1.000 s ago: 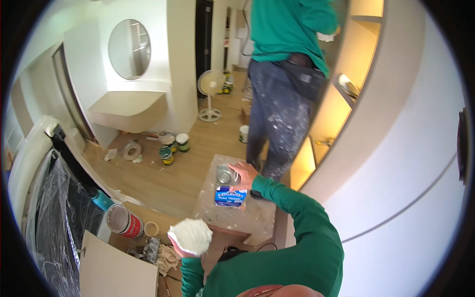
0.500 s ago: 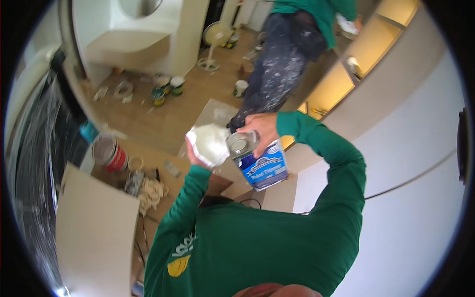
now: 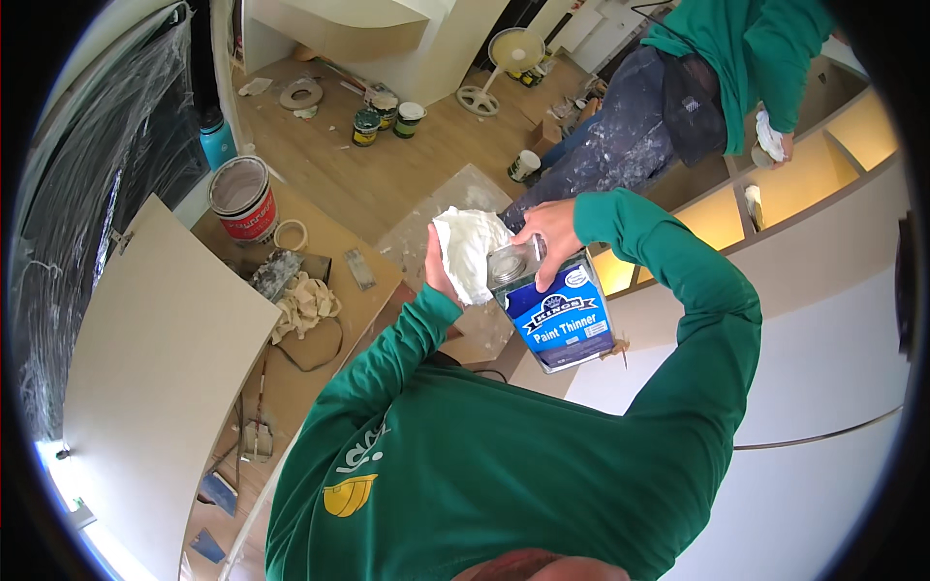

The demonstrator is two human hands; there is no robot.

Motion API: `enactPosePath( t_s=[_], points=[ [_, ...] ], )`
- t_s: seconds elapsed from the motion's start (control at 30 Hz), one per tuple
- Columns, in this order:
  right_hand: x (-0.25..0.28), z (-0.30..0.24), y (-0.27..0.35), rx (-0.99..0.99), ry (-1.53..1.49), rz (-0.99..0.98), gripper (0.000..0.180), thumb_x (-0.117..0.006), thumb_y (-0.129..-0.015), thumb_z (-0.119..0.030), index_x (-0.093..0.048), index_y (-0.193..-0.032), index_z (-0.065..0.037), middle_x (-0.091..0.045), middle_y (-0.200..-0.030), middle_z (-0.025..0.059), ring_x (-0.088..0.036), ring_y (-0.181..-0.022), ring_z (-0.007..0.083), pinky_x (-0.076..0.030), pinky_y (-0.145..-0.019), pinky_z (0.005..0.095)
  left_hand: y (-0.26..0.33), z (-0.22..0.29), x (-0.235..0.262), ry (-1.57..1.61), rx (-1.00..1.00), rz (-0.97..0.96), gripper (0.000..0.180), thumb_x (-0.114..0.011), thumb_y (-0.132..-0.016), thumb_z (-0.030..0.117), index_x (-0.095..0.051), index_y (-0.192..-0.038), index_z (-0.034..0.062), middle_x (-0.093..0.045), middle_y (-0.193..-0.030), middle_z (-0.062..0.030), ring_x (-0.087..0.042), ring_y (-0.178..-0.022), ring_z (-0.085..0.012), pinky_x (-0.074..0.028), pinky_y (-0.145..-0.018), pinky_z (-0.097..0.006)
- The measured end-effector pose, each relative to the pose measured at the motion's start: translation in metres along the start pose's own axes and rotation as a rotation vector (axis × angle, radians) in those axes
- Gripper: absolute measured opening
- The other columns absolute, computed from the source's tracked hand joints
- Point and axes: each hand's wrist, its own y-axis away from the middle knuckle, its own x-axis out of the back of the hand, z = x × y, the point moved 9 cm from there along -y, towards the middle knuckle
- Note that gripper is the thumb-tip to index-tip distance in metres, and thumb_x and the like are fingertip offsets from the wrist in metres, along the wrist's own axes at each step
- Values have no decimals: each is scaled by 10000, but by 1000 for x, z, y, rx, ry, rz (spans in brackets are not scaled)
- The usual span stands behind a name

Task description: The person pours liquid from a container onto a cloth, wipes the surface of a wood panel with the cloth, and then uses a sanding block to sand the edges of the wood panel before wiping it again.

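Left hand (image 3: 438,273): raised in front of the chest, fingers closed around a crumpled white rag (image 3: 469,254); the rag bulges out above and to the right of the palm and touches the top of the can.

Right hand (image 3: 548,240): fingers clamped over the top edge of a rectangular metal can (image 3: 554,308), gripping it from above. The can is held in the air, tilted, its round metal neck toward the rag; its blue label panel faces the camera.

Both sleeves are green, as is the shirt filling the lower part of the view.

Low wooden surface (image 3: 341,254), left of the hands, well below them:
- red paint bucket (image 3: 243,198) with a pale inside, at the far left corner;
- roll of tape (image 3: 290,234), just beside the bucket;
- beige cloth (image 3: 303,302), bunched, near the middle;
- small scraper (image 3: 359,268), toward the right edge.

Large pale board (image 3: 160,373): leaning at the left, overlapping the near left edge of the surface.

Floor (image 3: 334,160), wood, far side:
- two small paint tins (image 3: 387,119), standing together;
- white fan (image 3: 502,58), upright, near the wall unit;
- blue bottle (image 3: 217,143), by the plastic-covered dark panel.

Second person (image 3: 699,82), upper right: green top, paint-spattered trousers, standing at lit shelves (image 3: 835,155), a pale cloth in one hand.
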Motion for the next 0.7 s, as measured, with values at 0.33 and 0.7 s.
enactPosePath(
  t_s=[0.33, 0.7],
  points=[
    [8, -5, -15, -67, -42, -277, 1008, -854, -655, -637, -630, -1397, 8, -763, -1125, 196, -738, -979, 298, -552, -855, 354, 0, 7, 17, 25, -22, -3, 603, -428, -1067, 535, -586, -1385, 48, -672, -1327, -142, -659, -1198, -315, -509, -1078, -457],
    [13, -5, -29, -115, 26, -421, 933, -823, -687, -673, -683, -1351, -34, -756, -1151, 157, -717, -997, 268, -536, -846, 350, -2, -3, 37, 38, 46, 56, 647, -401, -1056, 561, -560, -1424, 53, -649, -1377, -158, -638, -1237, -347, -495, -1096, -490]
  ],
)
